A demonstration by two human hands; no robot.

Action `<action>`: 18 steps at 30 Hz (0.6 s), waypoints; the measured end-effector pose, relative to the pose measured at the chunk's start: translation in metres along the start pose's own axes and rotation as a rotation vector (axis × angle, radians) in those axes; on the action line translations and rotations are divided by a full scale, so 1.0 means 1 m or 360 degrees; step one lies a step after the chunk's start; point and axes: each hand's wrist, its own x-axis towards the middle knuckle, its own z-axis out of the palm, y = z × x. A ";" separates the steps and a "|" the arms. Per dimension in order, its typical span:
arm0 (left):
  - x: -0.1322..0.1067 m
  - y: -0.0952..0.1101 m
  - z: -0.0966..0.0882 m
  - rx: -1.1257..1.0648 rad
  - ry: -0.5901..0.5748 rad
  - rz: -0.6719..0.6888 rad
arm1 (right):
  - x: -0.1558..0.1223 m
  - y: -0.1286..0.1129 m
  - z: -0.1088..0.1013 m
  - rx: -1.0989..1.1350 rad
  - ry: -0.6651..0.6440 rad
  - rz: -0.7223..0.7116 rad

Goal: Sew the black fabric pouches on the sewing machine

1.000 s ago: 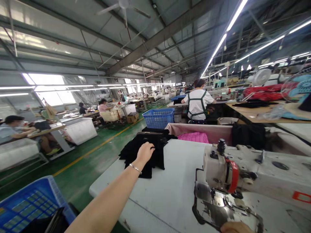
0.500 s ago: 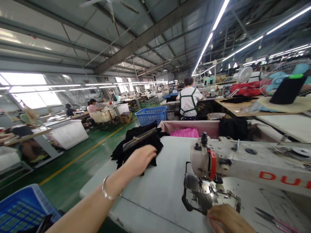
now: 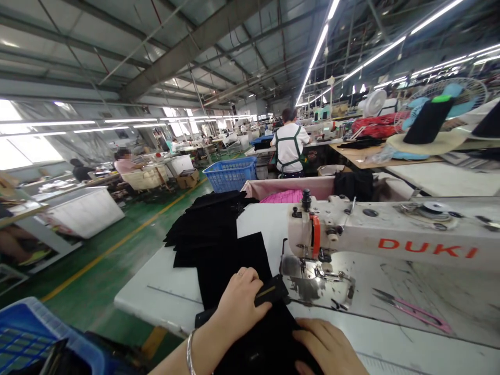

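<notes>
A black cloth piece lies on the sewing table, reaching from the stack of black pieces towards me. My left hand, with a bracelet at the wrist, is closed on a dark strip bearing a thin gold line, which looks like a zipper, on top of this cloth. On the cloth's right edge rests my right hand, its fingers stretched out and the thumb apart from them. The sewing machine stands just beyond, its needle area to the right of the strip.
Pink-handled thread snips lie on the machine bed. A blue basket stands at lower left, another blue basket farther off. Behind the machine is a bin with pink cloth. A person in a white shirt sits ahead.
My left hand has come from the stack towards me, bringing the strip and black cloth along. My right hand has moved from beside the presser area onto the cloth. The view has shifted right.
</notes>
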 end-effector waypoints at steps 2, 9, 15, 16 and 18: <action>-0.001 0.011 -0.003 -0.0094 -0.0055 0.0023 | 0.006 -0.005 -0.007 0.0123 -0.0024 0.0184; -0.018 0.037 -0.039 -0.0845 -0.0225 -0.0055 | 0.030 -0.023 -0.041 0.0249 0.0290 0.0362; -0.032 0.054 -0.061 -0.1374 -0.0181 -0.0115 | 0.035 -0.030 -0.075 0.0165 0.0441 0.0123; -0.034 0.058 -0.063 -0.1357 -0.0169 -0.0116 | 0.035 -0.031 -0.079 0.0167 0.0449 0.0107; -0.038 0.066 -0.064 -0.1291 -0.0130 -0.0108 | 0.035 -0.033 -0.085 0.0195 0.0450 0.0101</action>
